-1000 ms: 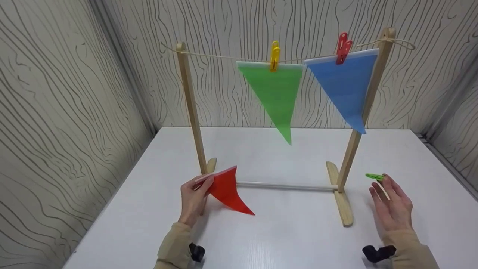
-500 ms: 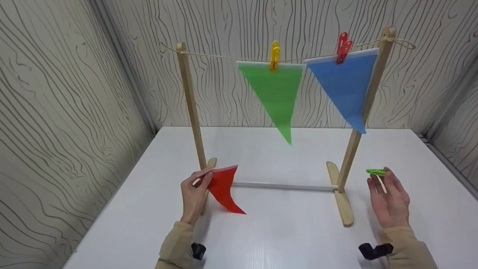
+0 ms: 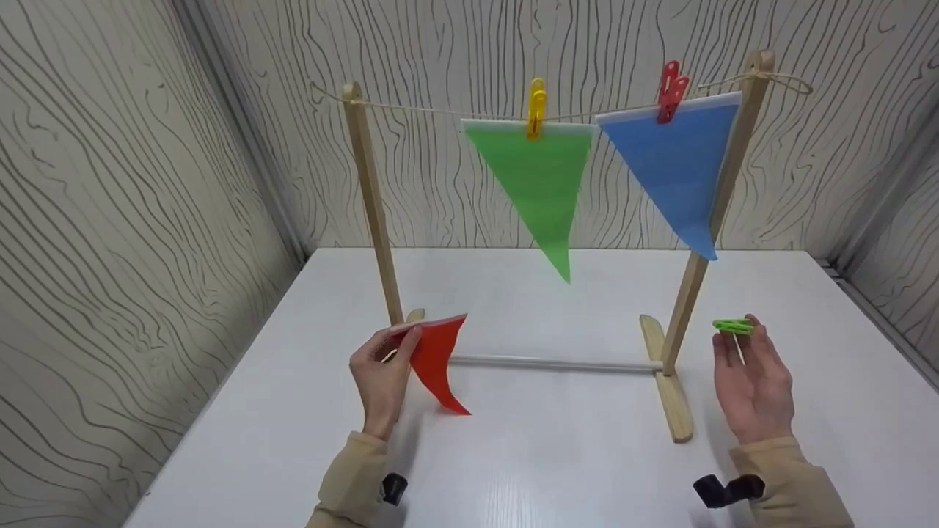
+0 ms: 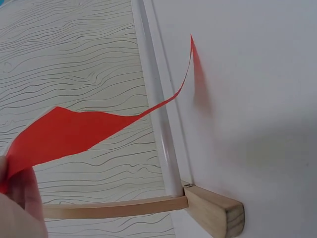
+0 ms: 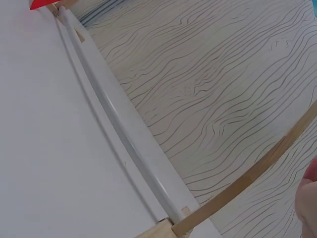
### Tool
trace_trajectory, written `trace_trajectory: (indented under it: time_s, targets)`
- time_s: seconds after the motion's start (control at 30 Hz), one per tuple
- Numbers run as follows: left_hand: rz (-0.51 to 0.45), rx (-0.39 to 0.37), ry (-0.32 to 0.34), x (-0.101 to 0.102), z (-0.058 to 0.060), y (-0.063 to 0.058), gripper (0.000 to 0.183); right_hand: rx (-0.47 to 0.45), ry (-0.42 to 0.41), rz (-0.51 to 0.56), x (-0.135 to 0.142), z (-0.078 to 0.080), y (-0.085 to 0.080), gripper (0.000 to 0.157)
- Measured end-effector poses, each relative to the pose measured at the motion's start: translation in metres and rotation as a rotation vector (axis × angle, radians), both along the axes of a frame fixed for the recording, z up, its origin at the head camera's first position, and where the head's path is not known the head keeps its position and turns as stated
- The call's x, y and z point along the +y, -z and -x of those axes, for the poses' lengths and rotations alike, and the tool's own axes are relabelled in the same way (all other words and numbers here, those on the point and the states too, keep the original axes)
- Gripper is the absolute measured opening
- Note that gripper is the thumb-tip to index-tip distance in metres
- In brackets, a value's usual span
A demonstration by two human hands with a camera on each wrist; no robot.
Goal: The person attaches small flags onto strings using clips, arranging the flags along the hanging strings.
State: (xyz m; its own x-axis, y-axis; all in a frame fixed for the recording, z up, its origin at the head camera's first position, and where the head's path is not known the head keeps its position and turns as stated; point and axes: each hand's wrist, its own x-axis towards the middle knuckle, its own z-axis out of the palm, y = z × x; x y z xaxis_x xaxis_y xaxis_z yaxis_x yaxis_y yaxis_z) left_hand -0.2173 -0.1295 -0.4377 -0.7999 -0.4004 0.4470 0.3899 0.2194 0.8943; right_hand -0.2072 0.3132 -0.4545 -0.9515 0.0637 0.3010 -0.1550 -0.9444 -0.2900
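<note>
My left hand (image 3: 383,374) pinches the white top edge of a red pennant (image 3: 438,359) between thumb and fingers, in front of the stand's left post. Its pointed tip hangs free and curls to the right; the left wrist view shows the red cloth (image 4: 74,136) stretching from the hand toward the table. Right of the stand, my right hand (image 3: 754,392) holds a small green clothespin (image 3: 732,326) at its fingertips, palm turned inward. A green pennant (image 3: 539,183) hangs on the string under a yellow clothespin (image 3: 536,110), and a blue pennant (image 3: 675,161) under a red clothespin (image 3: 670,94).
A wooden stand has a left post (image 3: 373,198), a right post (image 3: 689,301) and a white crossbar (image 3: 550,364) low between them. A string (image 3: 425,109) runs between the post tops. The white table (image 3: 557,455) lies beneath, with patterned panels (image 3: 440,191) behind.
My left hand has risen slightly, and the red pennant's tip has swung left. The right hand has moved up and left with the green clothespin, its palm showing more.
</note>
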Motion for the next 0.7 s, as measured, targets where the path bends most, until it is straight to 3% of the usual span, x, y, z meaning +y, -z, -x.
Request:
trace_trajectory:
  time_s: [0.23, 0.37, 0.7]
  targets:
    - [0.040, 0.110, 0.006, 0.005, -0.005, -0.009, 0.019, -0.025, 0.066, -0.045, -0.018, -0.001, -0.010, 0.024]
    - [0.056, 0.146, 0.014, 0.007, -0.006, -0.014, 0.021, -0.015, 0.050, -0.049, -0.025, -0.002, -0.015, 0.023]
    - [-0.030, 0.079, 0.014, 0.009, -0.008, -0.034, 0.020, 0.032, 0.021, -0.074, -0.046, -0.004, -0.034, 0.026]
